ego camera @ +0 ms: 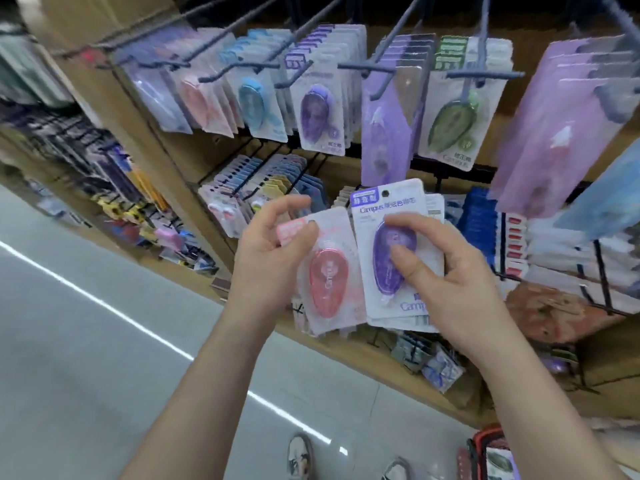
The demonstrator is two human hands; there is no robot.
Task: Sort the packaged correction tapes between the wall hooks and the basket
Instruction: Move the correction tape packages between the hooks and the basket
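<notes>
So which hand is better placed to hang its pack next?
Right, likely. The right hand grips the purple pack by its body, hang hole clear on top, below the purple row. The left hand pinches the pink pack right at its hole.

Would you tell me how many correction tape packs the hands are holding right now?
2 with fronts showing: a pink pack in the left hand, a purple pack in the right hand. Edges of more packs show stacked behind, so others are hidden.
</notes>
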